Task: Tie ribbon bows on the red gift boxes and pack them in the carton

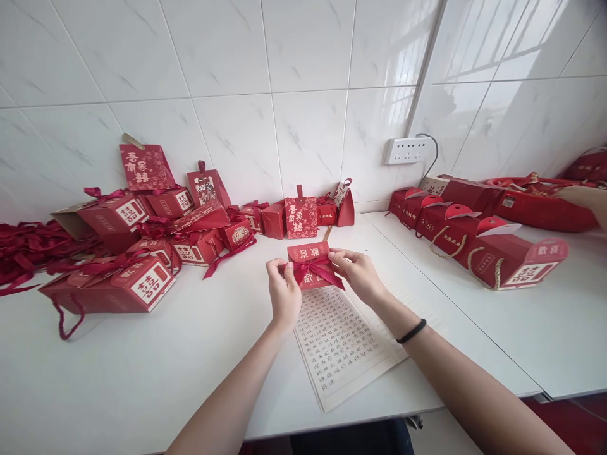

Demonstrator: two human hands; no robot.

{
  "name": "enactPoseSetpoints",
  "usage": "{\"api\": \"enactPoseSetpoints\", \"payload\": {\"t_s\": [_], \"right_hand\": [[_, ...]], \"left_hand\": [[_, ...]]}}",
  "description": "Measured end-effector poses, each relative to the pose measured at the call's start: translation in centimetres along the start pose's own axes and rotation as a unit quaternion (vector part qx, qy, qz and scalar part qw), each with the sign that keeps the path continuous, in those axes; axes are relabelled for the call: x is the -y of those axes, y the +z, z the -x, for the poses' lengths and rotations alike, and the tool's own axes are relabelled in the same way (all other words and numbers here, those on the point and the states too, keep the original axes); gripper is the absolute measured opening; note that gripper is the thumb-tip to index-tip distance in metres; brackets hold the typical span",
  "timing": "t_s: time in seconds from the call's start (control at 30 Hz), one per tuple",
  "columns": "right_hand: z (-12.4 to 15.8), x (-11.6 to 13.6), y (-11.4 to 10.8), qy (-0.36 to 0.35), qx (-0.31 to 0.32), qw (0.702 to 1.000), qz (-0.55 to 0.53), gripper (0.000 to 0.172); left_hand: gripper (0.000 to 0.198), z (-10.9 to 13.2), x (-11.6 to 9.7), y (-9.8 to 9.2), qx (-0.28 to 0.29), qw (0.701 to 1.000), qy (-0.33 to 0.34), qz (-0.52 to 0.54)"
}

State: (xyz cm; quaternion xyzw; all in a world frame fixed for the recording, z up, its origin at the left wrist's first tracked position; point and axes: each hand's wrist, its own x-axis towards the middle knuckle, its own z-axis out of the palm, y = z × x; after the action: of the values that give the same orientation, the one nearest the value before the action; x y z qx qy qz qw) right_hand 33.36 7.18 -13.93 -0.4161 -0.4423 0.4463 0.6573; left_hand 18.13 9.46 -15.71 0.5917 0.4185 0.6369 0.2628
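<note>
And here you are at the white worktop [199, 379], both hands busy on one small red box [308, 253] with a dark red bow [315, 272] across its front. Your left hand [284, 287] grips its left side, thumb toward you; your right hand [358, 272] has thumb and fingers closed at its right side, though whether they pinch ribbon as well, you can't tell from here. The box sits over the far end of the handwritten sheet [336, 344], which reaches down toward the near edge, one corner almost there. Over to the left edge, a heap of loose ribbon [33, 253] lies beside bow-topped boxes, a long box [104, 287] with a rope handle nearest you. Along the far edge, straight ahead, stands a tagged box [300, 217], and toward the right edge, a row of handled boxes [450, 243]!
</note>
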Motion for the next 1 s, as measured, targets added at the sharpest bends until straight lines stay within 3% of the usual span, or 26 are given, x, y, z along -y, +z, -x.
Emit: {"api": "enactPoseSetpoints", "payload": {"t_s": [0.3,0.47,0.63,0.83,1.0], "right_hand": [[0.1,0.4,0.2,0.011,0.014,1.000,0.011,0.045],[0.3,0.7,0.0,-0.023,0.008,0.998,0.063,0.046],[0.5,0.3,-0.5,-0.121,0.105,0.964,0.212,0.089],[0.1,-0.4,-1.0,-0.162,0.131,0.937,0.281,0.097],[0.0,-0.5,-1.3,-0.180,0.139,0.924,0.306,0.103]], "left_hand": [[0.023,-0.1,0.1,0.0,-0.004,1.000,-0.006,0.010],[0.029,-0.4,-0.1,-0.3,0.009,0.999,-0.013,0.040],[0.031,-0.6,-0.2,-0.5,0.017,0.998,-0.027,0.055],[0.035,-1.1,-0.1,-0.8,0.026,0.995,-0.045,0.087],[0.042,-1.5,0.3,-0.9,0.094,0.987,-0.057,0.119]]}}
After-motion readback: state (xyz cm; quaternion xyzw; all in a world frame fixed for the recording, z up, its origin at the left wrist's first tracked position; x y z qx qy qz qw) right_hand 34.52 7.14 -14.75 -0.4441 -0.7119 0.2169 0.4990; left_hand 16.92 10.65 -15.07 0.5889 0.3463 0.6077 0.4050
